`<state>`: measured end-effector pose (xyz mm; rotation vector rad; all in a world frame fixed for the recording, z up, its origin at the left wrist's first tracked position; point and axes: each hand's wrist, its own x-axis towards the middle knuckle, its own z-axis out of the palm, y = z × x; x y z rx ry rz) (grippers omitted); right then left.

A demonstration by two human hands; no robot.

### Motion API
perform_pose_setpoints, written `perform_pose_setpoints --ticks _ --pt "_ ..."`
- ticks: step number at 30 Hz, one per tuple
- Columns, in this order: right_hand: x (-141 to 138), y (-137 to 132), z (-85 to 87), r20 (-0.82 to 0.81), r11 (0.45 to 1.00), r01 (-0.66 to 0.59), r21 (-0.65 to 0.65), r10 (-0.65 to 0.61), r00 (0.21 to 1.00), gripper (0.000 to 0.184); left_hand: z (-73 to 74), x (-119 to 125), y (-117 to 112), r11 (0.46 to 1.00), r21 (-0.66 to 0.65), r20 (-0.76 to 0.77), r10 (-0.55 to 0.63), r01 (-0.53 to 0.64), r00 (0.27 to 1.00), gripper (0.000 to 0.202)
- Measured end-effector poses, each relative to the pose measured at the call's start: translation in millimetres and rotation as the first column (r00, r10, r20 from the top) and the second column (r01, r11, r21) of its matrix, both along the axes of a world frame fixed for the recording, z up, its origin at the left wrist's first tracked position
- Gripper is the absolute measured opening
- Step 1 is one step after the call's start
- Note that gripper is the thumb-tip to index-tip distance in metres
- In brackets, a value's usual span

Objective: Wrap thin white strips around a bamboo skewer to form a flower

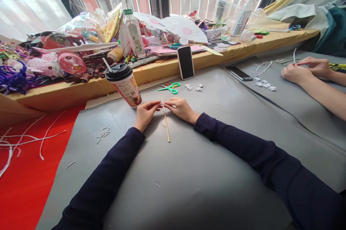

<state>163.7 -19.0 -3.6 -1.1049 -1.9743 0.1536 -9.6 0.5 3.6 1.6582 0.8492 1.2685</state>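
Grey sheeting covered the table (205, 172), with a red sheet (35, 186) at the left. Beyond ran a cloth-covered ledge (154, 75) heaped with craft materials. On the table stood a lidded paper cup (127, 87), just beyond the left hand (148, 114). Left and right hand (181, 109) met over the table, fingertips pinched together on a thin pale strand (160, 122) close to the upper end of a wooden stick. At the far right, another person's hands (306, 71) held a white strip upright. A phone (186, 63) leaned against the ledge. The wooden stick (167, 129) slanted toward the wearer, its tapered tip beyond the fingers; it looked light and stiff, likely to roll if loose, and best held along the shaft below the point. Green-handled scissors (173, 88) lay beyond the hands, and two small white clusters (194, 87) right of them. White clippings (104, 132) were scattered left of the left hand. Finest of all was the strand, part of it looping beside the stick; it seemed nearly weightless and flexible, suiting a fingertip pinch near its ends. Where those ends lay was too small to tell.
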Motion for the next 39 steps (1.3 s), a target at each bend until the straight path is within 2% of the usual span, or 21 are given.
perform_pose_setpoints --ticks 8,16,24,29,34,39 --pt "0 0 0.2 -0.001 1.0 -0.017 -0.007 0.017 1.0 0.027 -0.7 0 -1 0.999 0.044 -0.008 0.013 -0.012 1.0 0.027" --pt "-1 -2 2.1 -0.016 0.999 -0.033 -0.002 0.033 0.999 0.026 -0.2 -1 -2 0.989 0.138 -0.092 0.063 -0.05 0.994 0.024" --pt "-2 -2 0.7 -0.069 0.999 0.032 0.022 -0.031 0.997 0.024 -0.8 2 1 0.999 0.036 -0.009 0.019 -0.019 1.0 0.036" --pt "-3 -3 0.7 -0.053 1.0 -0.003 0.005 0.003 0.999 0.024 -0.4 -1 2 1.0 0.016 -0.045 0.021 -0.021 0.999 0.033" --pt "-2 -4 6.8 -0.131 0.99 -0.08 -0.119 0.064 0.989 0.027 0.8 -2 2 0.998 0.027 -0.026 0.063 -0.062 0.998 0.032" --pt "1 -3 11.7 -0.327 0.927 -0.196 -0.319 0.087 0.941 0.03 1.0 -2 1 0.997 0.021 -0.015 0.07 -0.07 0.997 0.032"
